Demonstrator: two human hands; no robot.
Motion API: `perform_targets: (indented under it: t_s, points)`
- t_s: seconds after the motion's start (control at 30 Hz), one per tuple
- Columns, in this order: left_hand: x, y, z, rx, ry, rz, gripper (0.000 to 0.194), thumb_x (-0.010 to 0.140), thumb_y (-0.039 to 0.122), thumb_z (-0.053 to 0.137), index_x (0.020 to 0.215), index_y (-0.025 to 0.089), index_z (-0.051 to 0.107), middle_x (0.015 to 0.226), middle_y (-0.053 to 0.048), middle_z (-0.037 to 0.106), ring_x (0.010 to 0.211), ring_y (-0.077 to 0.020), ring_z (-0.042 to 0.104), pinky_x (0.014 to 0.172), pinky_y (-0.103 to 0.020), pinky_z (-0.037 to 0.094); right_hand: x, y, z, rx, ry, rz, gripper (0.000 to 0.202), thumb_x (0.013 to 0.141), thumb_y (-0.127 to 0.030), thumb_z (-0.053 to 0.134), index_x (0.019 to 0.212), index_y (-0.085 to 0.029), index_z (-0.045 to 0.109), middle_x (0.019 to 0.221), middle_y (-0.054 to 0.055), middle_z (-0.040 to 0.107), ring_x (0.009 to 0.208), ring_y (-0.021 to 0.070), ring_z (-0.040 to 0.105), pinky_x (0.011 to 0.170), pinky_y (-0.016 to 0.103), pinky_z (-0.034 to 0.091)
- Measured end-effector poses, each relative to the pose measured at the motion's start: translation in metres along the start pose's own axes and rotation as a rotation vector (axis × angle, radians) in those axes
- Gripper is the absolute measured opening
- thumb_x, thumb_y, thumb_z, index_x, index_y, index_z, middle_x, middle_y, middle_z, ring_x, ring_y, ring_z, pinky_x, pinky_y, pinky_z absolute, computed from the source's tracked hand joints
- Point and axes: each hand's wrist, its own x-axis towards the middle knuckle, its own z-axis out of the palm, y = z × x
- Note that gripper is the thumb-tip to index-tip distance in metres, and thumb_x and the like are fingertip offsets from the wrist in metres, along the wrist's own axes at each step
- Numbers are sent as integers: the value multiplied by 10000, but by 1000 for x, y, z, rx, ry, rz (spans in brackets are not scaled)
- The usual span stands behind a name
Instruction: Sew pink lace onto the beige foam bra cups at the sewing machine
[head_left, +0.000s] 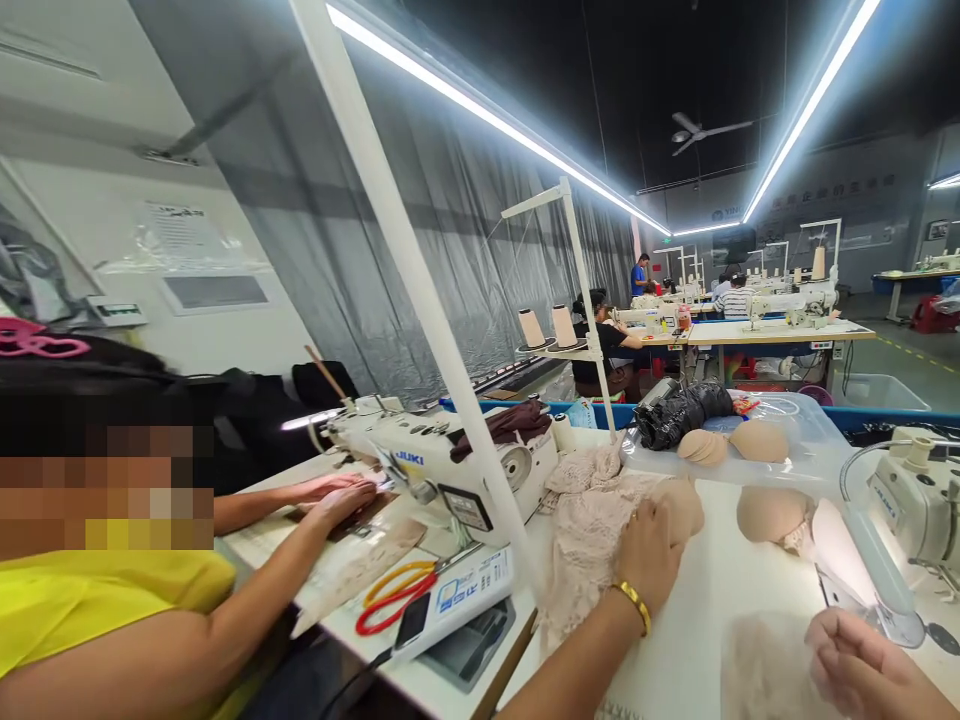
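Note:
My left hand [651, 555], with a gold bracelet at the wrist, grips a beige bra cup [686, 508] above the table. Under and beside that hand lies a heap of beige lace fabric [581, 530]. At the lower right, my right hand [862, 660] has its fingers curled together; what they hold, if anything, is hidden. A sheer beige fabric piece [765, 665] lies just left of it. Between my hands and farther back rests another beige cup [776, 515], with a pale piece [840, 545] beside it, near the lit foot of a sewing machine [900, 500].
On the left, a co-worker in a yellow top [112, 620] has both hands at a JUKI sewing machine [450, 470]. Red-and-orange-handled scissors [397, 597] and a white control box [454, 605] lie nearby. A white pole [420, 260] crosses the view. Behind stands a clear plastic tray [810, 430] with cups.

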Motion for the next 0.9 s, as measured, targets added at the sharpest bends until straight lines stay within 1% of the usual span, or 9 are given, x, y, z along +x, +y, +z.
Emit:
perform_targets:
  t_s: [0.1,0.23,0.4,0.53,0.67,0.73,0.8,0.83,0.9]
  points:
    - [3,-3,-3,-36,24,40,527,839,78,650,1357,158,600,1331,-187,662,1255,-371,635,1063,-497,496,-5,-11,7,-31,17,-33,446,855,-644,817,827,-220,680,737,-14,640,612,140,484,600,291,324]
    - [-16,9,-19,-138,-49,240,281,925,108,582,1150,229,700,1047,-53,702,975,-227,680,864,-343,548,-8,-24,19,-3,82,23,326,847,-522,828,933,-225,724,841,3,683,705,163,547,658,300,387]
    - [-62,35,-28,-60,-52,931,356,983,40,508,1102,285,738,842,-8,618,766,-170,547,749,-294,445,-10,-28,22,30,77,30,565,915,-765,688,1001,-210,748,895,46,683,856,212,624,707,310,449]
    - [-79,39,-16,92,-59,1188,88,1010,180,628,1005,233,699,794,-8,592,715,-182,466,743,-333,409,-13,-31,24,-50,63,-7,650,921,-842,613,980,-203,723,848,29,675,777,192,598,711,318,443]
    - [-71,39,-13,112,-241,1182,159,911,321,821,1014,281,706,918,0,660,818,-194,555,827,-347,440,-15,-36,27,-236,87,-76,548,854,-752,773,837,-215,667,679,-48,537,663,166,511,657,304,403]
    - [-61,44,-18,-46,-370,1024,473,843,482,890,1241,327,685,1215,-49,691,1058,-245,627,975,-385,475,-19,-40,29,-322,95,-104,526,888,-737,740,814,-223,655,678,-52,504,669,172,497,646,303,401]
    - [-50,53,-19,-185,-464,840,870,780,609,904,1504,303,533,1508,-144,580,1318,-326,578,1094,-452,472,-25,-46,31,-398,87,-119,446,944,-656,719,835,-226,672,711,-45,519,701,178,499,660,301,402]
    - [-44,58,-18,-219,-511,780,950,766,625,905,1543,270,490,1531,-166,573,1361,-344,565,1102,-463,482,-29,-50,33,-459,82,-137,387,981,-595,697,852,-230,682,730,-39,540,717,181,511,670,300,409]
    - [-33,67,-13,-193,-573,750,773,787,561,899,1415,237,585,1281,-96,740,1196,-300,673,988,-402,547,-39,-60,36,-631,128,-252,257,1054,-452,622,914,-251,698,790,-24,622,739,184,564,681,296,440]
